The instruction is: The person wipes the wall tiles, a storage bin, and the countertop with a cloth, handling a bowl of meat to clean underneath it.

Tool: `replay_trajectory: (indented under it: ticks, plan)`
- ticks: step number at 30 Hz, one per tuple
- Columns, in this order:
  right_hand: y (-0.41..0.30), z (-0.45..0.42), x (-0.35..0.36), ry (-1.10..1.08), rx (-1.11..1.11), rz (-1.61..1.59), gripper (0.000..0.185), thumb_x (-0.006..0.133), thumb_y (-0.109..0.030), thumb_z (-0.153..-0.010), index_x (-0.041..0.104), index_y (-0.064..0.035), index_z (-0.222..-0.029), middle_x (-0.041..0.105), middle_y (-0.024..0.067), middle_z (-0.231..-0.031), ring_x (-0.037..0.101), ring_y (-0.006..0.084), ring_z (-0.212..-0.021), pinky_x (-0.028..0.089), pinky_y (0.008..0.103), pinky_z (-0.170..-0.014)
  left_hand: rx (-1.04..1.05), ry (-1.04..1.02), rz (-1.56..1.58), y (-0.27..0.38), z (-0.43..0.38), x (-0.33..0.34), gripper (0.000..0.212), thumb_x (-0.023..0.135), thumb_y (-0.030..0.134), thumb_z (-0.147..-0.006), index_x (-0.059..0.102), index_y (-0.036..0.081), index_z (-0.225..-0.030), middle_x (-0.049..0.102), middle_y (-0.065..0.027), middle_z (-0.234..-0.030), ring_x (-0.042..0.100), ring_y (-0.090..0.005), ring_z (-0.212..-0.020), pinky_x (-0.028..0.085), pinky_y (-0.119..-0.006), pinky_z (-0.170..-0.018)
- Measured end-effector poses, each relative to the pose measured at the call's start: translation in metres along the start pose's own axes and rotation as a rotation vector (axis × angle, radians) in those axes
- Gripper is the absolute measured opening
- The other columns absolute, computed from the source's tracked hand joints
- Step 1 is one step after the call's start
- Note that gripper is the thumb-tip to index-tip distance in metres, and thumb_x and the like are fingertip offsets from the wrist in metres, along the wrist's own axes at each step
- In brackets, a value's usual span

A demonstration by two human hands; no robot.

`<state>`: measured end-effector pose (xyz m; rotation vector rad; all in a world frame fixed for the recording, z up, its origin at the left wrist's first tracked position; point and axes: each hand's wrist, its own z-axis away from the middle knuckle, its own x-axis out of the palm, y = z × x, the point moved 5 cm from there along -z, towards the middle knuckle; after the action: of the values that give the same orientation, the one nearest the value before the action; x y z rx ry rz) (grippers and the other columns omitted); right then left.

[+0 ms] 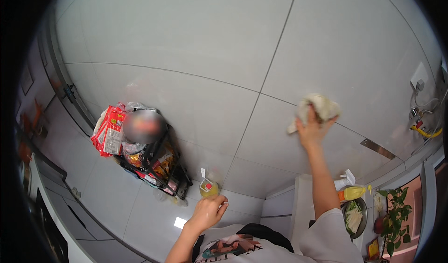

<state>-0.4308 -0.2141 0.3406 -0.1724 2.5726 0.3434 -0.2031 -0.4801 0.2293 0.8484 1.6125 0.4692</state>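
Note:
My right hand (313, 128) is stretched out and presses a bunched, off-white cloth (327, 107) against the pale grey tiled wall (224, 28). The cloth spreads over the joint between two tiles, with its edges past my fingers. My left hand (210, 208) is raised in front of my body, fingers loosely curled, with nothing visible in it. Just beyond it on the floor is a clear jug of yellow liquid with a red cap (209, 188).
At left, a black shelf rack (169, 172) holds packets, including a red one (112, 130). The counter at right bears a white spray bottle (344, 180), a yellow pump bottle (353, 193) and a bowl of vegetables (362, 224); a leafy plant (395, 207) and a wall tap (414, 113) are beyond.

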Motion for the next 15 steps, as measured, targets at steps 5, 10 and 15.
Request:
replay_trajectory:
  ticks: [5, 10, 15]
  plan:
    - [0.123, 0.059, 0.004, 0.352, 0.469, -0.185, 0.071, 0.047, -0.043, -0.086, 0.023, 0.0004, -0.137, 0.021, 0.0235, -0.142, 0.015, 0.0356, -0.133, 0.004, 0.0486, -0.108, -0.034, -0.016, 0.003, 0.001, 0.004, 0.007, 0.013, 0.06, 0.013, -0.079, 0.059, 0.002, -0.084, 0.059, -0.0145, -0.073, 0.059, -0.0292, -0.064, 0.046, -0.037, -0.058]
    - [0.108, 0.081, 0.017, 0.508, 0.907, -0.31, 0.073, 0.037, -0.045, -0.091, 0.011, 0.0038, -0.139, 0.002, 0.0239, -0.146, -0.005, 0.0358, -0.136, -0.002, 0.0479, -0.108, -0.155, 0.038, 0.038, -0.024, 0.036, -0.002, 0.013, 0.061, 0.011, -0.078, 0.059, 0.001, -0.085, 0.06, -0.0141, -0.075, 0.059, -0.0261, -0.062, 0.046, -0.035, -0.057]
    - [-0.016, 0.056, 0.041, 0.472, 1.035, -0.404, 0.073, 0.039, -0.044, -0.09, 0.011, 0.0042, -0.139, 0.0, 0.0265, -0.145, -0.007, 0.0374, -0.135, -0.005, 0.0486, -0.108, -0.307, 0.104, 0.013, -0.042, 0.068, -0.029, 0.013, 0.06, 0.012, -0.078, 0.059, 0.001, -0.085, 0.061, -0.0134, -0.078, 0.059, -0.029, -0.067, 0.046, -0.037, -0.061]
